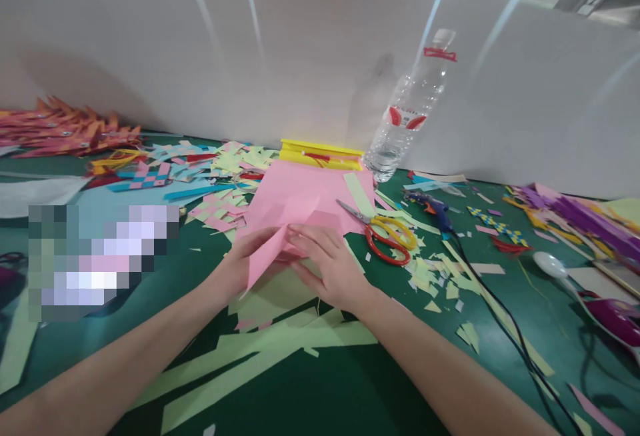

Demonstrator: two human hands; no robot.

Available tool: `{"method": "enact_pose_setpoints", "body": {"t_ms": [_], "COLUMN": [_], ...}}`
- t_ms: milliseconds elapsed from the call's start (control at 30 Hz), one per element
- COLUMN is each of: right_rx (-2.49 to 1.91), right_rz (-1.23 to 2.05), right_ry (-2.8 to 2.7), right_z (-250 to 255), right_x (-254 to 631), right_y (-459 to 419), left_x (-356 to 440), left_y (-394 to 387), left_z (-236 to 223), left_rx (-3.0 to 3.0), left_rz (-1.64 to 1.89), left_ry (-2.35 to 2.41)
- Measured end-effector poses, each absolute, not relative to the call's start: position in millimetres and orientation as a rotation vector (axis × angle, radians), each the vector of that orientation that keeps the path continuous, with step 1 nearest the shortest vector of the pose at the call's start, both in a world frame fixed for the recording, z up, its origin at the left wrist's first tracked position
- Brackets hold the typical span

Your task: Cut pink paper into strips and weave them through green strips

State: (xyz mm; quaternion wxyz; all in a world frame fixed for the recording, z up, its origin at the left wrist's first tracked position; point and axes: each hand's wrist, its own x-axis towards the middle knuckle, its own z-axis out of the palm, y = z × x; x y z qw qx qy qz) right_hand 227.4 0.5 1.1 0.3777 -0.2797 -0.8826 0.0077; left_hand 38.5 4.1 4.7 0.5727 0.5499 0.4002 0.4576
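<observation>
A folded piece of pink paper (269,254) stands raised between my hands at the middle of the table. My left hand (240,259) grips it from the left, with the fingertips hidden behind the paper. On the other side, my right hand (330,266) bends its fingers over the paper's upper edge, the thumb below. Behind the hands lies a larger pink sheet (310,186). Scissors (387,236) with red and yellow handles rest just right of it, blades pointing left. Pale green paper strips (280,339) are spread beneath and in front of the hands.
A clear plastic bottle (410,113) leans against the grey partition (280,43). To the right lie a blue glue gun (436,211) with a black cord and a purple-handled tool (613,316). Orange folded paper pieces (65,129) are heaped at far left; scraps cover much of the green table.
</observation>
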Motion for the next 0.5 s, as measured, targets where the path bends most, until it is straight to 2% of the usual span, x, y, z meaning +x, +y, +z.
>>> {"method": "enact_pose_setpoints", "body": {"t_ms": [100,500], "right_rx": [-0.663,-0.657], "right_rz": [-0.013,0.173], "right_ry": [-2.267,-2.264], "right_z": [2,1], "right_x": [227,232], "right_y": [0,2], "left_x": [39,45], "left_y": [3,3], "left_z": [3,10], "left_rx": [1.173,1.075], "left_rz": [1.079,1.007], "left_ry": [0.782,0.850]}}
